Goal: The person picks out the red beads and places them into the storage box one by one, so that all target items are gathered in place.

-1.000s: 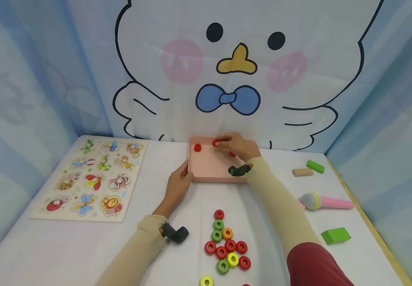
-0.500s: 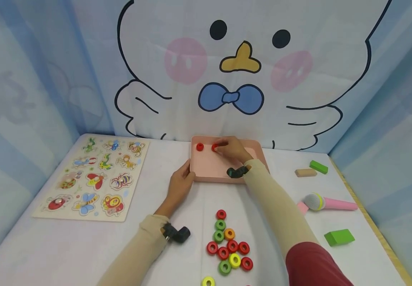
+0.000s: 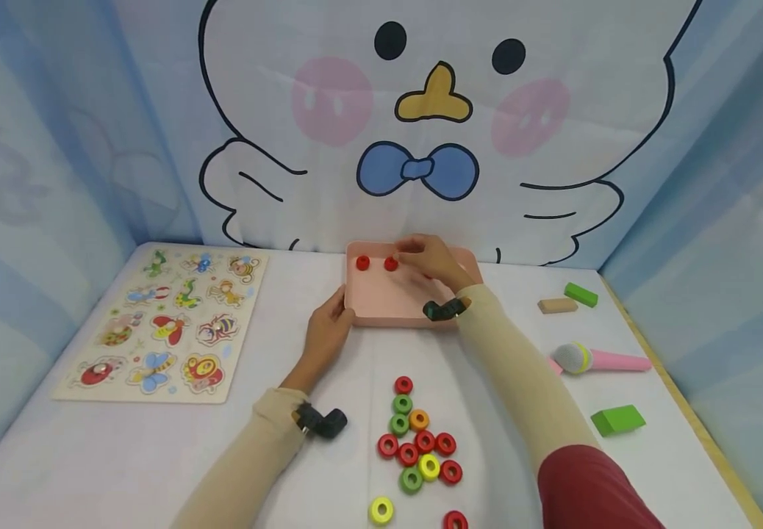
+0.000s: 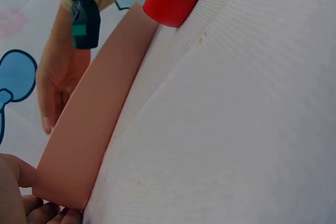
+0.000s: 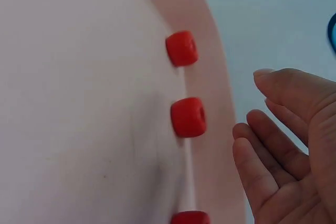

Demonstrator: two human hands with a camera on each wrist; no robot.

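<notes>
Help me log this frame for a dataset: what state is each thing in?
Pink tray: flat on the table, steadied at its left corner.
Red rings in tray: three visible along the far wall, lying loose.
Left hand: grips the tray's corner.
Right hand: open above the tray, holding nothing.

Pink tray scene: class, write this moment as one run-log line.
left hand: holds pink plastic tray corner | right hand: open over tray | red wooden rings: inside, along far wall

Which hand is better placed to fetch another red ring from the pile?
Probably the right hand: it is open over the pink tray, while the left hand holds the tray's corner.
</notes>
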